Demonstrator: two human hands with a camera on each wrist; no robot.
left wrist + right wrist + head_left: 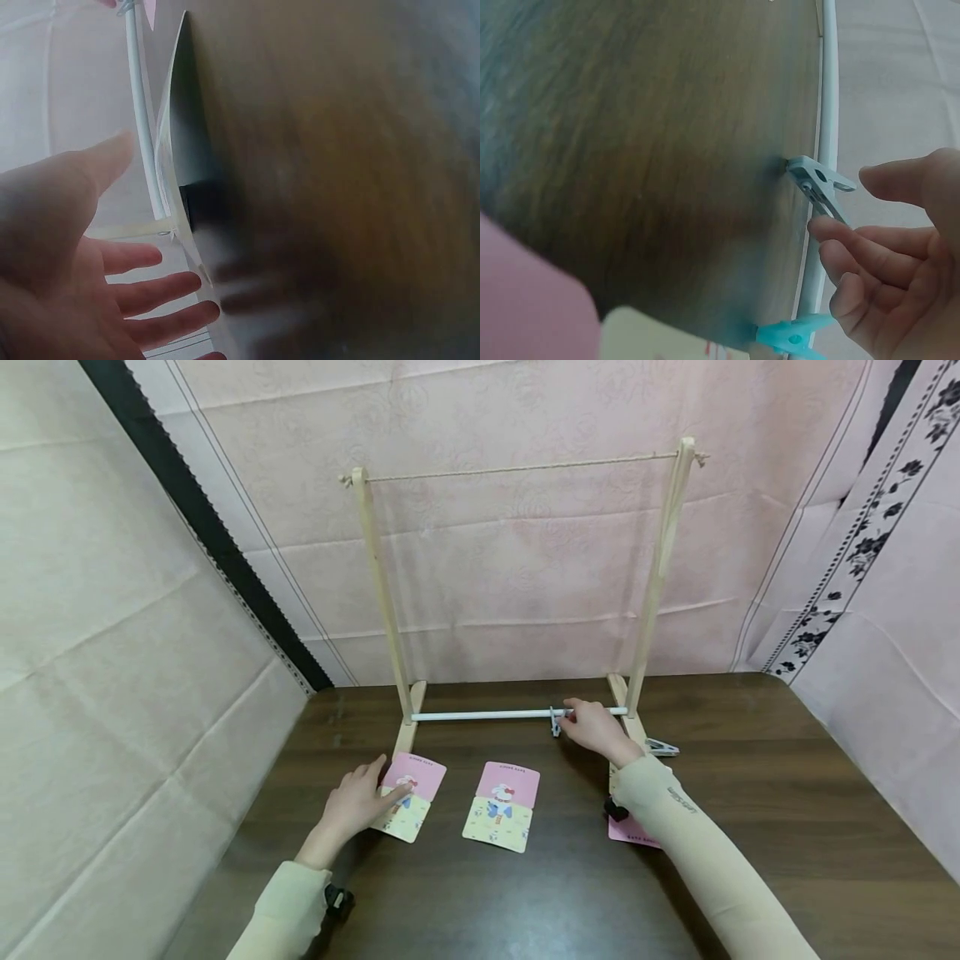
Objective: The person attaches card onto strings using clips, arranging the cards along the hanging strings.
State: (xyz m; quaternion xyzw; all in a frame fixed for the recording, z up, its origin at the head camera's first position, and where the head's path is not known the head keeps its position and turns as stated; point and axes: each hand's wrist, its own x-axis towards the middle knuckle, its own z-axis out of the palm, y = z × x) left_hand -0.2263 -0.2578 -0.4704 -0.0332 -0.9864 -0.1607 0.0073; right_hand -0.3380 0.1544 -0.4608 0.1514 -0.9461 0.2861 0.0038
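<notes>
My left hand [356, 802] spreads over the left card [422, 772], pink above and yellow-green below with a cartoon figure. Its thumb overlaps the card in the head view. In the left wrist view the thumb and fingers [169, 285] stand apart. At the white rod [480, 715], my right hand [596, 731] reaches to a grey-blue clothespin [817, 184]. One fingertip meets its lower handle while the thumb stands just clear of the upper one; the other fingers bend loosely. A turquoise clothespin [791, 336] lies closer in the right wrist view.
A wooden stand [660, 568] with a string [525, 468] across its top rises at the back of the brown table [555, 902]. A second card [500, 810] lies in the middle. Another pink card [630, 833] is partly hidden under my right forearm.
</notes>
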